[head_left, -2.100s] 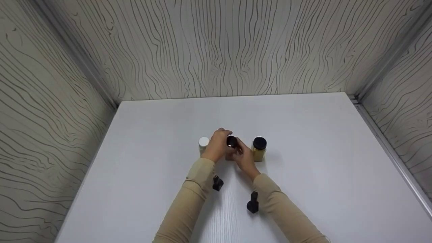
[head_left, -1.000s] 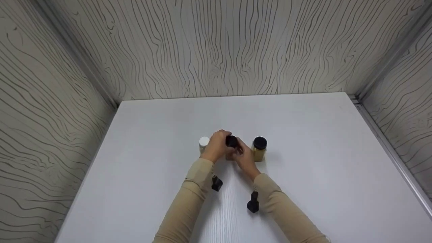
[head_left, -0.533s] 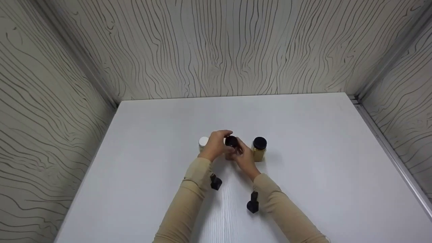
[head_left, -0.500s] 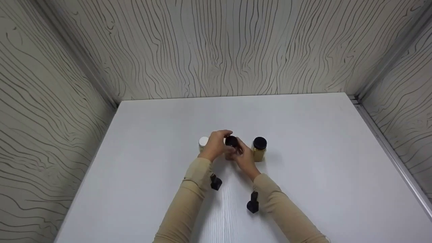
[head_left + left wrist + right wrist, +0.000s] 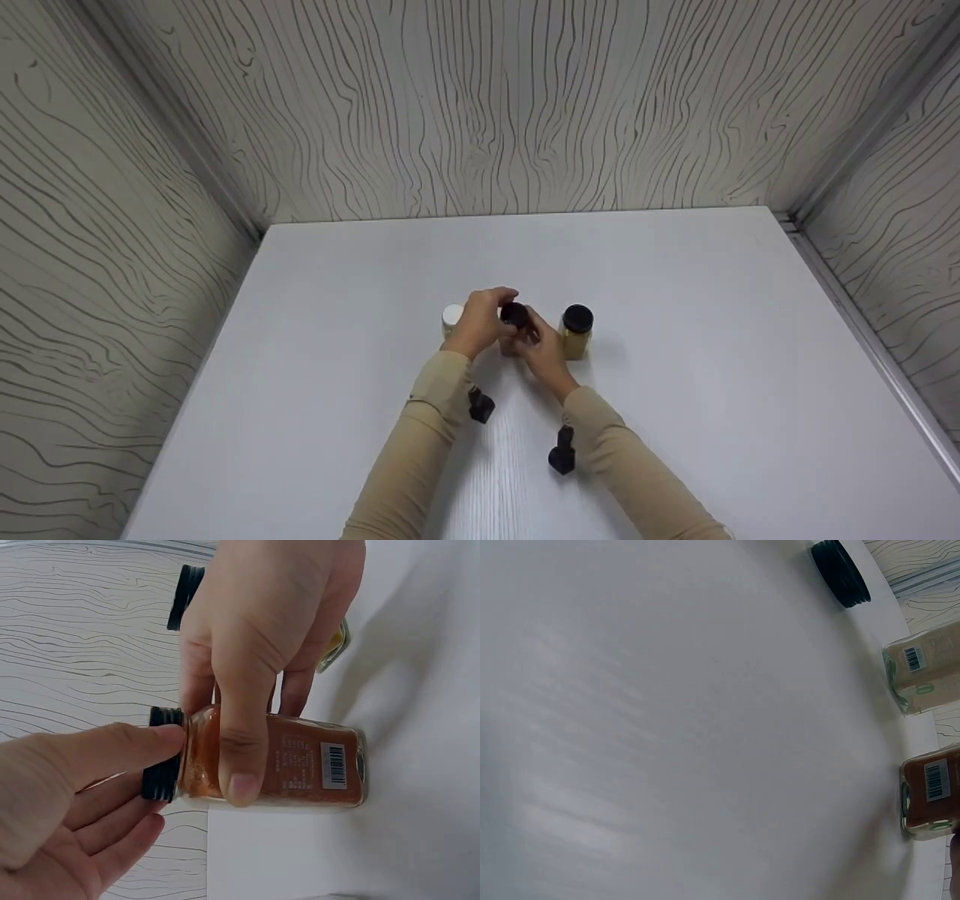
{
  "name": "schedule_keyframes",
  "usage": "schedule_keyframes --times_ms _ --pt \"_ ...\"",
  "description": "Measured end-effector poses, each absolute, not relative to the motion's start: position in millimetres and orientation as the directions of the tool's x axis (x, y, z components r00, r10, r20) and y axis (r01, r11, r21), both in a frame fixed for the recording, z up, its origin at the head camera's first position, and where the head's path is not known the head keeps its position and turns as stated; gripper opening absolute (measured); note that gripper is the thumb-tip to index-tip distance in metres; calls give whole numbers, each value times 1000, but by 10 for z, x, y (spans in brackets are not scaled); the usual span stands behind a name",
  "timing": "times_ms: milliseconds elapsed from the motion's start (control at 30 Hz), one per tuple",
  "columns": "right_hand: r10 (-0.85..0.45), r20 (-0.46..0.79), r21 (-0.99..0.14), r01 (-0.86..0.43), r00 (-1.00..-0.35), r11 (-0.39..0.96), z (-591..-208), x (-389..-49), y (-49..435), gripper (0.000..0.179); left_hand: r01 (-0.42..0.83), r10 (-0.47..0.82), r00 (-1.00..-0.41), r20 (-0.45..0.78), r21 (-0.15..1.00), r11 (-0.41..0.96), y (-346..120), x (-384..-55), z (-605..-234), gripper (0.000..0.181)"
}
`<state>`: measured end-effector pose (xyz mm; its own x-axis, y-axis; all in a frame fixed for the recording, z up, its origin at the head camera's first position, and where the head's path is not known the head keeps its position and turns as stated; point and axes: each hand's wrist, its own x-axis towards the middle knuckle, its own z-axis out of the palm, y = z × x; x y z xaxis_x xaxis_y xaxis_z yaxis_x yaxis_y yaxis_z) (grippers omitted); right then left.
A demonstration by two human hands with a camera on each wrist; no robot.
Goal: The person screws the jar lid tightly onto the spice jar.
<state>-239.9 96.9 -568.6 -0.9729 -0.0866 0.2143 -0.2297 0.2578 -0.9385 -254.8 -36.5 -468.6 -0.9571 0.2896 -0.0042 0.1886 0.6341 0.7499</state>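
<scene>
A clear glass spice jar [image 5: 300, 757] with reddish-brown contents and a barcode label is between my hands. My right hand [image 5: 545, 352] grips its body, thumb across the front in the left wrist view. At the jar's top, my left hand [image 5: 478, 322] holds the black ridged cap [image 5: 162, 757], its thumb pressing the rim and the fingers on the far side. A second spice jar [image 5: 576, 341], black-capped with yellow contents, stands just right of my right hand. Left of my left hand is a white-topped jar [image 5: 453, 316], partly hidden; the right wrist view shows a beige-filled jar [image 5: 926, 667].
A loose black cap [image 5: 841, 574] lies on the white table [image 5: 712, 360] in the right wrist view. Black wrist-camera mounts [image 5: 561, 454] hang under both sleeves. Wood-grain panels [image 5: 480, 112] enclose the back and sides.
My left hand and forearm have shifted slightly left, and its fingers have changed position around the cap. My right hand and the jars keep their places.
</scene>
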Motion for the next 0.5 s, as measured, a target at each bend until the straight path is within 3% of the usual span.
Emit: schedule_keyframes --times_ms 267,500 --pt "-71 196 -943 -208 -978 259 -5677 -2416 959 65 192 266 -964 13 725 661 -367 -2551 -4720 59" --pt "-79 182 -943 -197 -980 269 -5668 -2409 965 64 230 287 -957 39 706 670 -375 -2536 -4728 54"
